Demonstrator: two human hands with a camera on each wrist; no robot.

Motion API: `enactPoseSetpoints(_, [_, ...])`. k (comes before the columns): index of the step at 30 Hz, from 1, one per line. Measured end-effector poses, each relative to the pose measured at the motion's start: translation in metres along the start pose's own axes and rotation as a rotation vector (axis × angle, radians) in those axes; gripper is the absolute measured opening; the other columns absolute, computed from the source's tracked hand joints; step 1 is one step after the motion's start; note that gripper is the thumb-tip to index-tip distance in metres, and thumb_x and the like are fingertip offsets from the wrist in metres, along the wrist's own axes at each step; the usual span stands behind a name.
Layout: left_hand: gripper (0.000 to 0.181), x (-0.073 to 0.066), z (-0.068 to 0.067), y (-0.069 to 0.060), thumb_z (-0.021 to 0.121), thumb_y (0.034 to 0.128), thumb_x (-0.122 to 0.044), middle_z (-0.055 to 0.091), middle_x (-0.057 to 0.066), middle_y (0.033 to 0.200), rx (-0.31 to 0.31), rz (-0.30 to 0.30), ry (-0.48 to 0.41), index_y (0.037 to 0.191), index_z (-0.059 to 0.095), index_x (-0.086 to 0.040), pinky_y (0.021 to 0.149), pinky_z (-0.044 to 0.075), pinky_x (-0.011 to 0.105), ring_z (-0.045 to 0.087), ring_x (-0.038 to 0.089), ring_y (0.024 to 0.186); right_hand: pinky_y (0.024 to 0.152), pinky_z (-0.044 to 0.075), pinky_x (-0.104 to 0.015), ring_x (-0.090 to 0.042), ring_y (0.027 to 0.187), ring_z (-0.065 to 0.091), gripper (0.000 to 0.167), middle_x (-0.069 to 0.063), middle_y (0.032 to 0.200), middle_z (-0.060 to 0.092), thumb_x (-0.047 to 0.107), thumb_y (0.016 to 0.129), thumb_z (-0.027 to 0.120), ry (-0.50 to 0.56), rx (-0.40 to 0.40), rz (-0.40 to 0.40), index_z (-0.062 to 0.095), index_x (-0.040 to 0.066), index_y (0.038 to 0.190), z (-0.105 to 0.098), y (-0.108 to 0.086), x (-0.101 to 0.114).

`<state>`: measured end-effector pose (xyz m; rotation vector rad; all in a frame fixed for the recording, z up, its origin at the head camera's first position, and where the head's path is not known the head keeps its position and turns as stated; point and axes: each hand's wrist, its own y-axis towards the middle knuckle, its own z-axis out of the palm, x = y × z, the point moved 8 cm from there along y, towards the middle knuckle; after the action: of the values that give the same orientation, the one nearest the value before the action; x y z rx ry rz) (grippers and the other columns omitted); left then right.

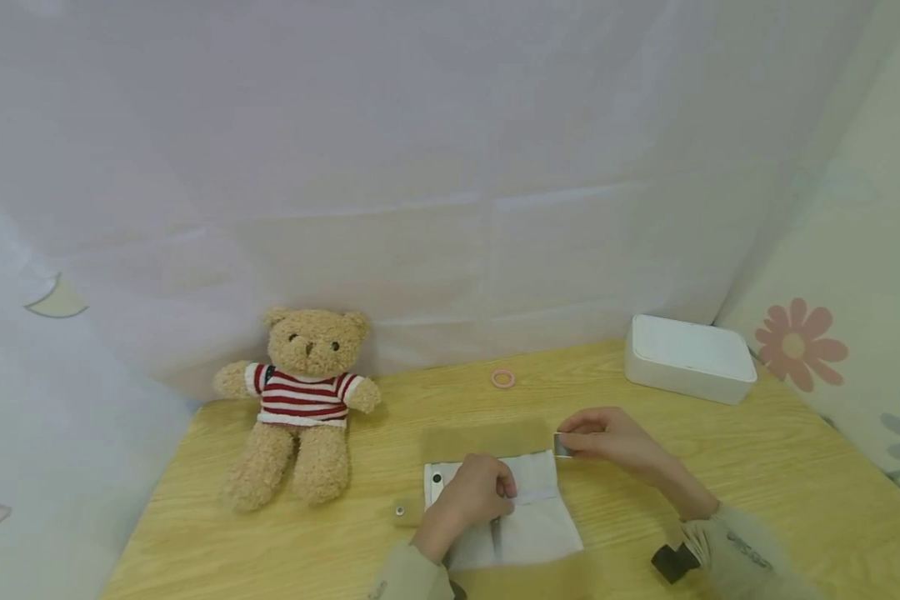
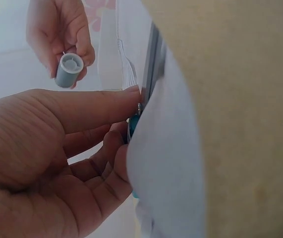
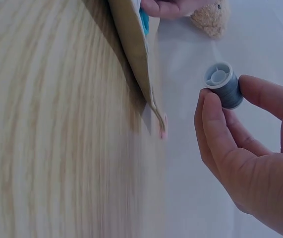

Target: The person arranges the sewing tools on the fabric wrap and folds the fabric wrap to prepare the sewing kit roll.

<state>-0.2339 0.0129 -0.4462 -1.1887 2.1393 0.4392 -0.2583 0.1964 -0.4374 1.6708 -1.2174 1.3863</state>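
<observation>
My right hand (image 1: 618, 442) pinches a spool of grey thread (image 3: 227, 87) between thumb and fingers, held up right of an unfolded cloth pouch (image 1: 540, 525). In the left wrist view the spool's white end (image 2: 72, 63) faces the camera. The pouch has a white lining and a tan outside, with a snap tab (image 1: 401, 512) at its left. My left hand (image 1: 471, 496) is over the pouch, its fingers curled, and pinches at the lining beside a small teal item (image 2: 133, 125). Part of its grip is hidden behind the cloth. A long grey item (image 2: 153, 62) lies along the lining.
A teddy bear (image 1: 303, 400) in a red-and-white striped shirt sits at the left of the wooden table (image 1: 195, 550). A pink ring (image 1: 503, 379) lies behind the pouch. At the back right stands a white box (image 1: 690, 358). Pale cloth (image 1: 390, 167) hangs behind the table.
</observation>
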Motion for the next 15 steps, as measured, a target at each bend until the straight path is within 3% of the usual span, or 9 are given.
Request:
enactPoseSetpoints(6, [0.017, -0.001, 0.001, 0.001, 0.076, 0.0699, 0.004, 0.049, -0.006, 0.066, 0.003, 0.012, 0.035, 0.069, 0.065, -0.010, 0.058, 0.040, 0.020, 0.043, 0.004, 0.063, 0.080, 0.054, -0.039, -0.021, 0.089, 0.066, 0.032, -0.013, 0.096, 0.067, 0.013, 0.090, 0.067, 0.054, 0.016, -0.010, 0.061, -0.011, 0.111, 0.014, 0.010, 0.001])
enactPoseSetpoints(15, [0.020, -0.003, 0.000, 0.001, 0.078, 0.0689, 0.002, 0.046, -0.008, 0.062, 0.009, 0.011, 0.067, 0.067, 0.064, -0.012, 0.058, 0.038, 0.021, 0.042, 0.005, 0.062, 0.076, 0.055, -0.034, -0.020, 0.087, 0.065, 0.028, -0.011, 0.094, 0.067, 0.013, 0.087, 0.070, 0.051, 0.026, -0.009, 0.064, -0.008, 0.104, 0.036, 0.021, -0.002])
